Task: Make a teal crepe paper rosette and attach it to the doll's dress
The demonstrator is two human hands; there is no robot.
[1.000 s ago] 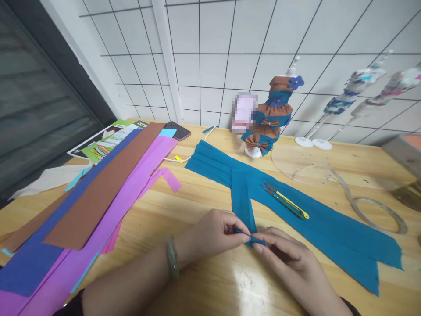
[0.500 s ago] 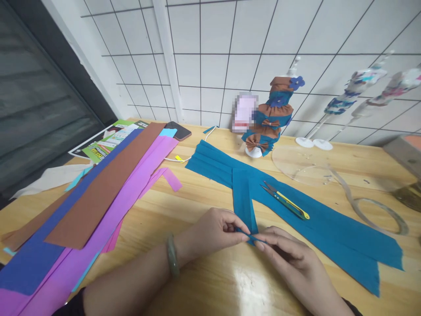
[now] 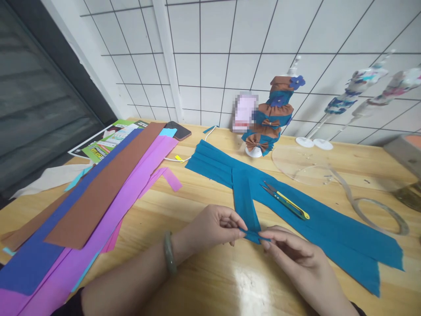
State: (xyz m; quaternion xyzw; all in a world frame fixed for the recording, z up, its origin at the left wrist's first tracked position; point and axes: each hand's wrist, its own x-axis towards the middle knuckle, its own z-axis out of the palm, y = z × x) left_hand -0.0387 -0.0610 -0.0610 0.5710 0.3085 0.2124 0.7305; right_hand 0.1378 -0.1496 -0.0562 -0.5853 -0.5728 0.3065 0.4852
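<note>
A narrow teal crepe paper strip [image 3: 245,197] runs toward me, its near end folded over between my hands. My left hand [image 3: 215,226], with a jade-coloured bangle on its wrist, pinches the left corner of that end. Thumb and fingers of my right hand [image 3: 292,254] grip the right corner. The strip's far end overlaps a long, wide teal crepe paper piece [image 3: 329,228] lying diagonally across the table. Yellow-and-green thread snips [image 3: 286,201] rest on this wide piece, beyond my right hand.
Layered brown, blue and purple paper strips [image 3: 108,188] cover the left side. A dark phone [image 3: 178,131] lies behind them. At the back stand a dress form in brown and teal ruffles [image 3: 268,118] and two white-based stands [image 3: 324,144]. A ribbon roll [image 3: 383,215] lies right.
My hands have moved slightly apart along the strip's near end. The folded teal edge between them now shows wider and flatter. The snips and other papers have stayed put.
</note>
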